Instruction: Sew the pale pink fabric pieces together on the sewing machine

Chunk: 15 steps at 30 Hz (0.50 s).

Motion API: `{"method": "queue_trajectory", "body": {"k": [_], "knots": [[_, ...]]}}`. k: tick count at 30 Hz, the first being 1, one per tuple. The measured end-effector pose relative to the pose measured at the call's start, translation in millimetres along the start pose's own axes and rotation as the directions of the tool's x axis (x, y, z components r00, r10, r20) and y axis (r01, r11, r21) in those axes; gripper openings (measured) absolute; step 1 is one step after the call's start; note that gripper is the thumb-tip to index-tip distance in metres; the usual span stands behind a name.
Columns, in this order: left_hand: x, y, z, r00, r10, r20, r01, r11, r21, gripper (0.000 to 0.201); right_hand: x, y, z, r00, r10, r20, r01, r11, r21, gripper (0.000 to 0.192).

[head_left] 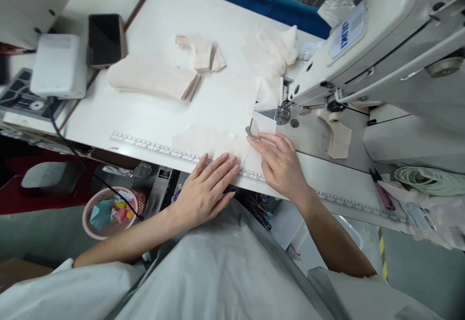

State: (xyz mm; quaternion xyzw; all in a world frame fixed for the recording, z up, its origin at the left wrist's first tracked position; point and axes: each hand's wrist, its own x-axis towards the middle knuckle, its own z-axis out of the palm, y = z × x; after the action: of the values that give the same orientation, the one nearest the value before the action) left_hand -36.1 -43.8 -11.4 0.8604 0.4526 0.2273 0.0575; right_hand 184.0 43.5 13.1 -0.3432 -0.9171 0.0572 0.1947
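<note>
A pale cream fabric piece (207, 138) lies flat along the front of the white table, left of the sewing machine (348, 34). My left hand (209, 184) rests palm down over its front edge, fingers stretched out across the printed ruler strip (152, 147). Close to the needle area, my right hand (278, 162) has its fingers extended and its fingertips at the fabric's right end, beside a small curved metal piece (249, 130). Whether the right fingertips pinch any cloth is hard to see, but they look laid flat.
Stacked cream cut pieces (156, 78) and smaller curved pieces (203, 53) lie farther back. Crumpled cream fabric (271, 49) is behind the needle. A phone (105, 39) and white box (60, 66) stand left. Pink-handled snips (383, 191) lie right; a pink basket (96, 230) is below.
</note>
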Motion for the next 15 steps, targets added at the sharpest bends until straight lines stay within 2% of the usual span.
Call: {"method": "queue_trajectory", "body": {"k": [4,9,12,15], "knots": [[-14,-5,-6.4,0.992,-0.097,-0.081,0.094,0.995,-0.035,0.052,22,-8,1,0.998,-0.055,-0.018,0.056,0.996,0.065,0.05],[-32,-20,-16.9,0.947,-0.253,-0.197,0.26,0.966,0.009,0.049,69,-33,16,0.972,-0.205,0.118,0.205,0.979,0.014,0.041],[-38,-28,-20.4,0.937,-0.282,-0.206,0.297,0.954,0.046,0.049,88,-45,27,0.946,-0.262,0.19,0.272,0.962,-0.026,0.04],[-38,-35,-21.0,0.948,-0.269,-0.172,0.286,0.955,0.082,0.049,92,-48,37,0.93,-0.274,0.247,0.297,0.953,-0.058,0.041]]}}
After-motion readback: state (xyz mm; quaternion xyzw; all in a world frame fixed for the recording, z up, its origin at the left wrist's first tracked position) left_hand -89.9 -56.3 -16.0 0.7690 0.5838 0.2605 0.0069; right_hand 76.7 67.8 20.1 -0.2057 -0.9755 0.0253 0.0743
